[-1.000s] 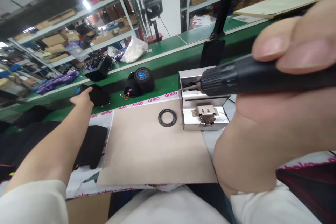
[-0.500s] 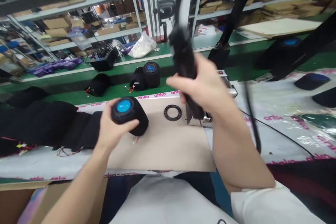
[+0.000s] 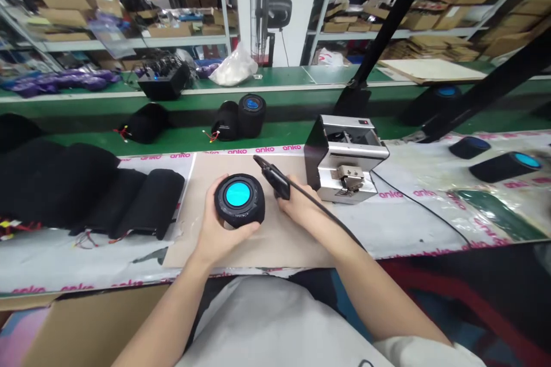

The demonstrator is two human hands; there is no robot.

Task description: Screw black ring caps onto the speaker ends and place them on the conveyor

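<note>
A round black speaker [image 3: 238, 195] with a bright blue centre stands near the middle of the cardboard sheet [image 3: 279, 246]. My left hand [image 3: 219, 235] grips it from the left and front, fingers and thumb round its side. To its right, my right hand [image 3: 297, 200] is wrapped round a black corded tool [image 3: 275, 179], whose tip points up and to the left, just above the sheet. The cord runs back over my right forearm. Beside my right hand stands a silver and black machine [image 3: 348, 163]. The black ring seen earlier cannot be made out separately.
Black fabric-covered cylinders [image 3: 150, 200] with wires lie at the left. On the green surface behind are more black speakers [image 3: 252, 114]. Further speakers [image 3: 503, 166] lie at the right. A dark slanted post [image 3: 387, 23] rises behind the machine, whose black cable crosses the right side.
My left hand has brought the speaker right, its blue face turned more upward. My right hand has lowered the black tool to the sheet beside it. The view has levelled out.
</note>
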